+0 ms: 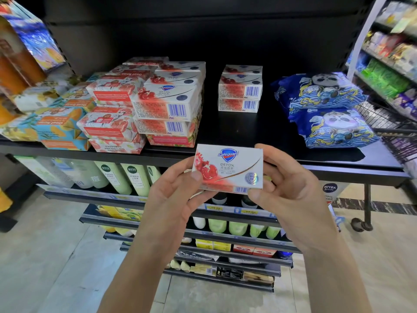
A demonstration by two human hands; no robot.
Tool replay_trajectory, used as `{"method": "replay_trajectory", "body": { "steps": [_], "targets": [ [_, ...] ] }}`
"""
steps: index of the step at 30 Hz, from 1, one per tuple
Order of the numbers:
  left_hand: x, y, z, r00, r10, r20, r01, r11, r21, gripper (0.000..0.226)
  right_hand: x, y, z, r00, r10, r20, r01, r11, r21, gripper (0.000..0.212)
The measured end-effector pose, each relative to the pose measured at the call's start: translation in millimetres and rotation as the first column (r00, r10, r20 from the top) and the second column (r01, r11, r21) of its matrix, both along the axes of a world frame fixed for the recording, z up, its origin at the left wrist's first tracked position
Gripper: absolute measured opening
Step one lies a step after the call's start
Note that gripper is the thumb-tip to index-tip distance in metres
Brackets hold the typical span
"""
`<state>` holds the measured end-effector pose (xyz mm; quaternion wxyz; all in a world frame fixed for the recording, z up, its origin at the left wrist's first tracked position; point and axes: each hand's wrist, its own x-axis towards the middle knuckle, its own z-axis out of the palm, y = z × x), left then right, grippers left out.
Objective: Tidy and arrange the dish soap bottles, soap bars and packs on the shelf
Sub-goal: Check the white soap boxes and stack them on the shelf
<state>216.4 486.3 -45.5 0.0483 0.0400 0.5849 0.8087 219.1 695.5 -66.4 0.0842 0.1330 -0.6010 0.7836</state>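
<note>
Just below the middle of the frame, the Safeguard soap box (228, 169) sits between both hands, in front of the shelf edge (338, 170). On its left side the left hand (178, 195) pinches with thumb on the face; the right hand (291, 188) curls round the right end. It looks light and stiff (thin card dents easily), probably glossy, so holding it by the short ends seems safest. Centre-frame, the short Safeguard stack (240, 89) looks like its likely home.
</note>
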Motion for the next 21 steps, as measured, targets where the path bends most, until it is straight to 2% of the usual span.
{"method": "replay_trajectory", "body": {
  "steps": [3, 8, 12, 15, 18, 20, 21],
  "targets": [
    [-2, -1, -1, 0.998, 0.066, 0.0, -0.066, 0.997, 0.047, 0.044, 0, -2, 3, 0.999, -0.025, -0.039, 0.028, 0.996, 0.086, 0.071],
    [-2, -3, 1, 0.993, 0.113, -0.039, -0.112, 0.993, 0.039, 0.043, -3, -5, 7, 0.983, -0.117, -0.145, 0.152, 0.952, 0.264, 0.08],
    [-3, -8, 3, 0.99, 0.119, -0.082, -0.118, 0.993, 0.016, 0.048, -9, -10, 15, 0.967, -0.125, -0.22, 0.194, 0.924, 0.328, 0.07],
    [-8, -15, 7, 0.975, 0.103, -0.198, -0.121, 0.989, -0.084, 0.049, -14, -13, 27, 0.959, -0.114, -0.261, 0.196, 0.93, 0.312, 0.066],
    [-15, -24, 7, 0.933, 0.16, -0.324, -0.23, 0.954, -0.192, 0.049, -25, -15, 42, 0.951, -0.109, -0.288, 0.194, 0.938, 0.286, 0.066],
    [-21, -32, 2, 0.9, 0.174, -0.4, -0.327, 0.876, -0.354, 0.047, -35, -16, 55, 0.948, -0.112, -0.297, 0.196, 0.943, 0.269, 0.064],
    [-25, -35, -3, 0.887, 0.151, -0.437, -0.368, 0.803, -0.468, 0.047, -40, -17, 62, 0.947, -0.116, -0.299, 0.199, 0.944, 0.265, 0.062]
  ]
}}
